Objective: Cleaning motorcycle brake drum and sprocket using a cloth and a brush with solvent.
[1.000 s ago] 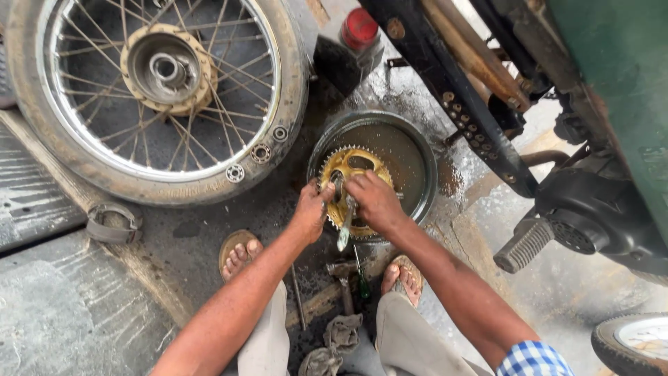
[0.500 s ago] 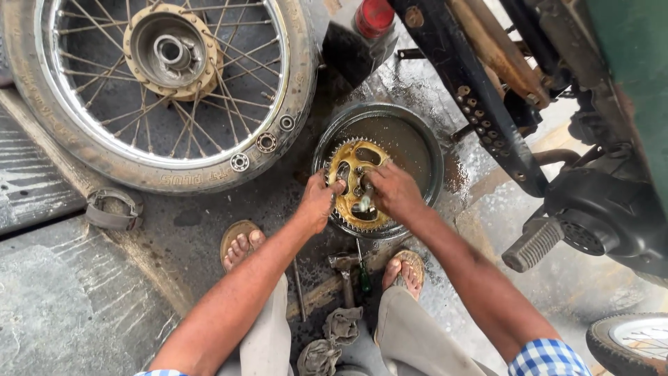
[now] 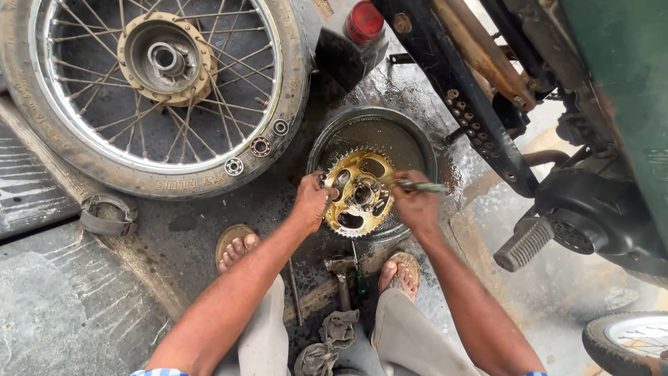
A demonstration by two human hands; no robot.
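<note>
Spoked wheel (image 3: 156,90): lying flat on the floor, well off to the left of the left hand's fingers, loose bearings resting on its tyre.
Brake shoes (image 3: 104,214): on the floor, far left of the fingers, untouched.
Left hand (image 3: 311,202): fingers curled shut on the left edge of the gold sprocket (image 3: 356,195), tilting it up over the pan.
What changed: half a second ago both hands were pressed on the sprocket; now the right one has pulled back to the rim, a tool showing in it. Looks like scrubbing is under way.
Pan (image 3: 416,143): round metal basin just beyond the fingers, a dark oily liquid in the bottom, the sprocket standing in it.
Right hand (image 3: 414,205): fingers closed round a thin brush-like tool (image 3: 417,186), its tip sticking out to the right.
Hammer (image 3: 341,277): on the floor between the feet, below both hands.
Motorcycle frame (image 3: 487,118): right of the fingers, footpeg sticking out.
</note>
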